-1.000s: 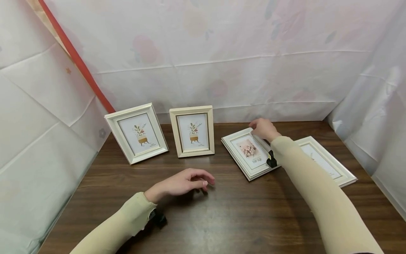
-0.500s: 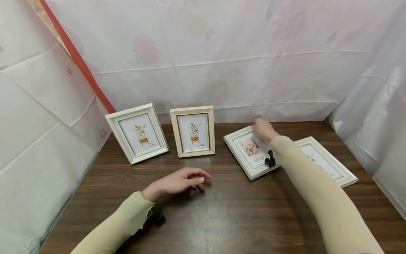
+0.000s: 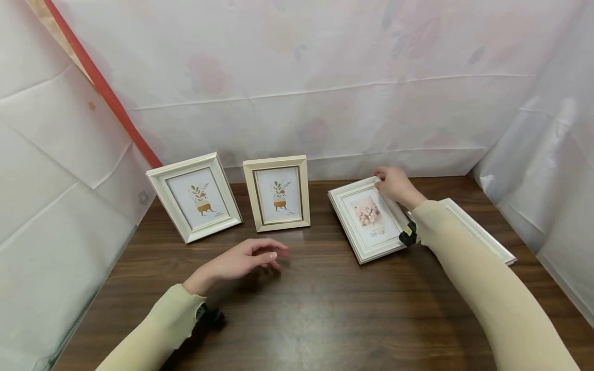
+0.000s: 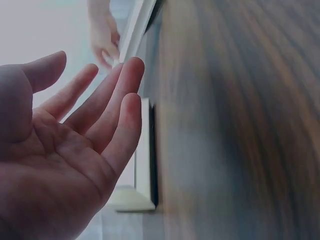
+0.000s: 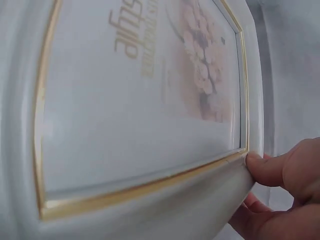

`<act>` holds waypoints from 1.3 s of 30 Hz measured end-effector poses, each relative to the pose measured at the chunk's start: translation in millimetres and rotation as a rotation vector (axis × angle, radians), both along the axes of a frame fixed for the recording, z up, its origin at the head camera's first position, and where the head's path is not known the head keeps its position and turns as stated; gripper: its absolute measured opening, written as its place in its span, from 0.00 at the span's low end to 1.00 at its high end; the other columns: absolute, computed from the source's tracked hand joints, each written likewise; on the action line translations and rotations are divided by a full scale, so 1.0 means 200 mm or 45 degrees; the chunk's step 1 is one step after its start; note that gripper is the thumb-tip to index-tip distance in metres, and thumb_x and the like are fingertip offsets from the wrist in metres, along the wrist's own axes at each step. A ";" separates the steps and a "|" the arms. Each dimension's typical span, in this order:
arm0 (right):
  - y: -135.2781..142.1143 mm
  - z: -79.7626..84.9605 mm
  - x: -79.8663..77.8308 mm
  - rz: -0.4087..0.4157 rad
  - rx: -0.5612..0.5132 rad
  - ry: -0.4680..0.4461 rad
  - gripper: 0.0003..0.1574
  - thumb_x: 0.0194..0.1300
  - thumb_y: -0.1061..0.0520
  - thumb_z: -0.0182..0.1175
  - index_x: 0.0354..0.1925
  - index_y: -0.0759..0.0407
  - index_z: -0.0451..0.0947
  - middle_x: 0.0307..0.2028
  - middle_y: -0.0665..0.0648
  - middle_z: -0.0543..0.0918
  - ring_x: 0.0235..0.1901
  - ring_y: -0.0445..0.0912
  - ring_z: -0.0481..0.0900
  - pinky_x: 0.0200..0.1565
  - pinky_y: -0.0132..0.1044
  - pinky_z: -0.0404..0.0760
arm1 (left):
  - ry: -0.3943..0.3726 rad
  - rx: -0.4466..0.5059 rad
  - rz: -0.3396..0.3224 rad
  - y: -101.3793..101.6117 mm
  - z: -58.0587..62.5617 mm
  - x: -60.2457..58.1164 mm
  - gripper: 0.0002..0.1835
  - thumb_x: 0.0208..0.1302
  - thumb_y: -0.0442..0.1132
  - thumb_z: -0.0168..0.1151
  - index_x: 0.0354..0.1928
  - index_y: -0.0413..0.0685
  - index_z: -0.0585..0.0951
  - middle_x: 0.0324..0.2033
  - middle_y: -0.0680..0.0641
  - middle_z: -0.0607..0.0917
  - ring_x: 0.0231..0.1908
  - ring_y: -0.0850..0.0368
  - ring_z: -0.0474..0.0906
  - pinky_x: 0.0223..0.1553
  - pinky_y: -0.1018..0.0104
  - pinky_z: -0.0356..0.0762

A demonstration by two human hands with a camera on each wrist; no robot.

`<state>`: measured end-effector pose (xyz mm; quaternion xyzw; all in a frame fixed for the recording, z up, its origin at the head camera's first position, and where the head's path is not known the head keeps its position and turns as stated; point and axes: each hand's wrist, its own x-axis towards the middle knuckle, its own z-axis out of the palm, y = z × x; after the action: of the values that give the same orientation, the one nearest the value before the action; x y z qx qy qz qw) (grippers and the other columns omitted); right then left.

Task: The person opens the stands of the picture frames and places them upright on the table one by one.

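Observation:
My right hand (image 3: 398,185) pinches the far right corner of a white picture frame (image 3: 345,219) with a pink flower picture. In the right wrist view the thumb (image 5: 267,169) presses on the front border near the gold inner trim, with the fingers behind. The picture frame leans back, its far edge raised and its near edge low by the table. My left hand (image 3: 234,262) hovers over the middle of the table, fingers loosely bent and holding nothing; its bare palm (image 4: 55,165) shows in the left wrist view.
A white picture frame (image 3: 178,206) with a plant picture stands at the left, a cream one (image 3: 305,198) beside it. Another white frame (image 3: 487,237) lies at the right, partly behind the right sleeve (image 3: 468,263). A patterned cloth (image 3: 278,67) hangs behind the wooden table (image 3: 306,319).
My right hand has lifted the far edge of the pink flower picture frame, which now tilts up more. The left hand has drawn back to the left.

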<state>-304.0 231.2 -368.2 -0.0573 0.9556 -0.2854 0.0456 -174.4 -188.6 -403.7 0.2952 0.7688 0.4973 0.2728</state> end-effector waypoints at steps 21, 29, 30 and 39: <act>0.22 0.17 0.29 -0.082 -0.345 0.092 0.28 0.72 0.42 0.58 0.61 0.58 0.76 0.56 0.64 0.78 0.56 0.56 0.75 0.48 0.47 0.77 | 0.009 0.013 0.173 -0.15 0.04 0.00 0.19 0.78 0.41 0.52 0.64 0.40 0.74 0.52 0.35 0.83 0.48 0.42 0.82 0.49 0.40 0.78; 0.21 0.19 0.36 -0.115 -0.614 0.092 0.28 0.70 0.45 0.62 0.59 0.62 0.77 0.48 0.54 0.81 0.42 0.40 0.80 0.43 0.27 0.80 | 0.020 0.042 0.266 -0.18 0.04 -0.02 0.17 0.77 0.41 0.53 0.62 0.44 0.77 0.58 0.40 0.80 0.52 0.47 0.81 0.52 0.42 0.77; 0.20 0.20 0.37 -0.116 -0.657 0.094 0.28 0.70 0.47 0.63 0.59 0.63 0.77 0.46 0.51 0.82 0.41 0.39 0.81 0.44 0.28 0.80 | 0.020 0.046 0.277 -0.19 0.03 -0.02 0.17 0.77 0.41 0.53 0.62 0.45 0.77 0.58 0.40 0.80 0.52 0.47 0.81 0.53 0.42 0.76; 0.17 0.23 0.42 0.008 -1.113 0.146 0.11 0.68 0.61 0.65 0.49 0.60 0.84 0.38 0.46 0.86 0.37 0.38 0.83 0.40 0.27 0.82 | 0.011 0.073 0.284 -0.20 0.05 -0.02 0.15 0.77 0.41 0.52 0.60 0.46 0.78 0.58 0.37 0.79 0.53 0.44 0.80 0.54 0.40 0.75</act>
<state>-219.3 264.9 -322.1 -0.0898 0.7458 -0.6591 -0.0351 -178.3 -228.2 -393.8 0.2176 0.7836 0.5451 0.2038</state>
